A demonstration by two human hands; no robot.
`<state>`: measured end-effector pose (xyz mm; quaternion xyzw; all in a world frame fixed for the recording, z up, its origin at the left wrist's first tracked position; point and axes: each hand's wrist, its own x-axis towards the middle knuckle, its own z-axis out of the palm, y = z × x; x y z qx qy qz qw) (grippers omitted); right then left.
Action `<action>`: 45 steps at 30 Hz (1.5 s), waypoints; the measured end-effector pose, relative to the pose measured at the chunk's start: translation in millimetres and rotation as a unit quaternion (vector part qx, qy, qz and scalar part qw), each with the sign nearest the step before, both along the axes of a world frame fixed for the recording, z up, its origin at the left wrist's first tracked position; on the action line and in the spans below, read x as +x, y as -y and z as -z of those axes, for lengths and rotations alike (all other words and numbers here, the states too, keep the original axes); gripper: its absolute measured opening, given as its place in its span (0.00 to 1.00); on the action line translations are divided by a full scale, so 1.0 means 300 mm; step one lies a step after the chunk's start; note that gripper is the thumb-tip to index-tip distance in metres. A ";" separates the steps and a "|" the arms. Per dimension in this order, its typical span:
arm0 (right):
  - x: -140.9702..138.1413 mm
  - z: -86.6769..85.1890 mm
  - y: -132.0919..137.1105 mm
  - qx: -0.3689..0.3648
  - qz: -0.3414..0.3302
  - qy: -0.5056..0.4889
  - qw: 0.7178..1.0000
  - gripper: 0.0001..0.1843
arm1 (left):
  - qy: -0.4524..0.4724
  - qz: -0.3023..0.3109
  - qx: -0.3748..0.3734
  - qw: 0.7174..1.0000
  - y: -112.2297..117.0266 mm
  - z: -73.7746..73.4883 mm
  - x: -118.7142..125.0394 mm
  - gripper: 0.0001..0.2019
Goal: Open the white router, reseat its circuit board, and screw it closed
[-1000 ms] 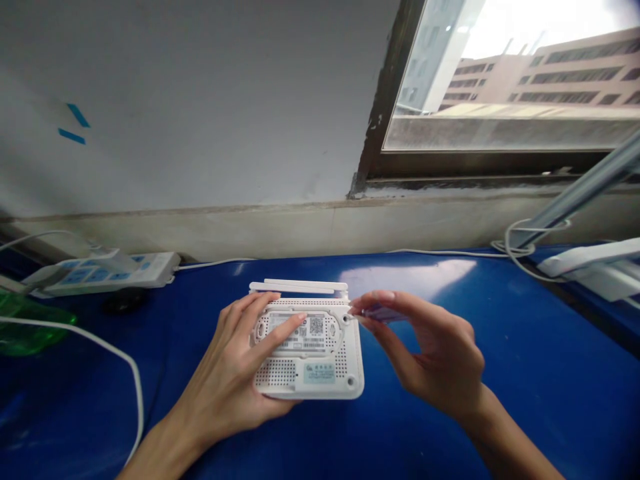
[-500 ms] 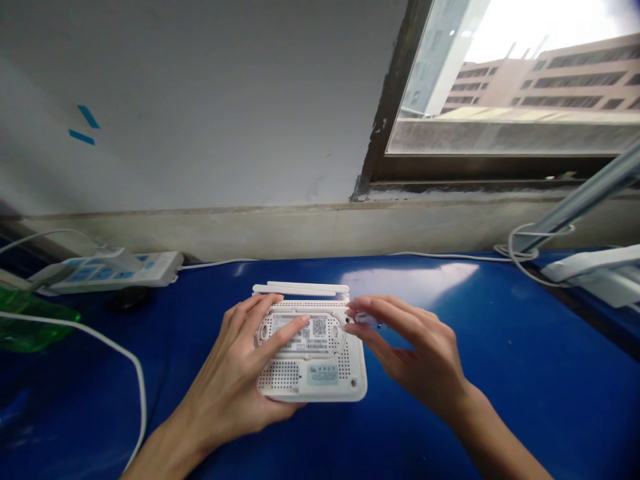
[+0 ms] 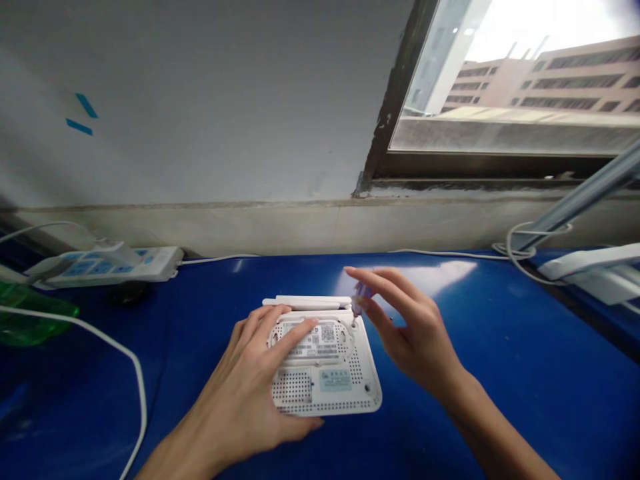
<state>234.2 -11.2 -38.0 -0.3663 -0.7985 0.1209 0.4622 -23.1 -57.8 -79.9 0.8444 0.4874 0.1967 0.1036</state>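
A blue bench (image 3: 520, 380) carries a white router (image 3: 333, 380), lying bottom-up with its antennas (image 3: 306, 302) folded flat along its far edge. A power strip (image 3: 115, 265) sits well left of the router. The left hand (image 3: 245, 393) lies spread across the router, pressing it down, unclenched. Just right of the router, the right hand (image 3: 413, 340) pinches a small screwdriver (image 3: 361, 298), its tip at the router's far right corner.
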 end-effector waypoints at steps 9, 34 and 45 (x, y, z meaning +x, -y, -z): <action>-0.024 0.000 0.004 0.029 0.009 -0.009 0.999 0.14 | 0.002 -0.033 -0.016 0.999 0.013 -0.003 0.026 0.53; 0.006 0.001 0.004 0.040 0.024 -0.027 0.999 0.15 | -0.015 -0.035 -0.031 0.999 0.012 -0.006 0.026 0.53; 0.018 0.001 -0.001 0.026 -0.005 -0.031 0.999 0.17 | -0.011 -0.032 -0.026 0.999 0.016 -0.004 0.022 0.53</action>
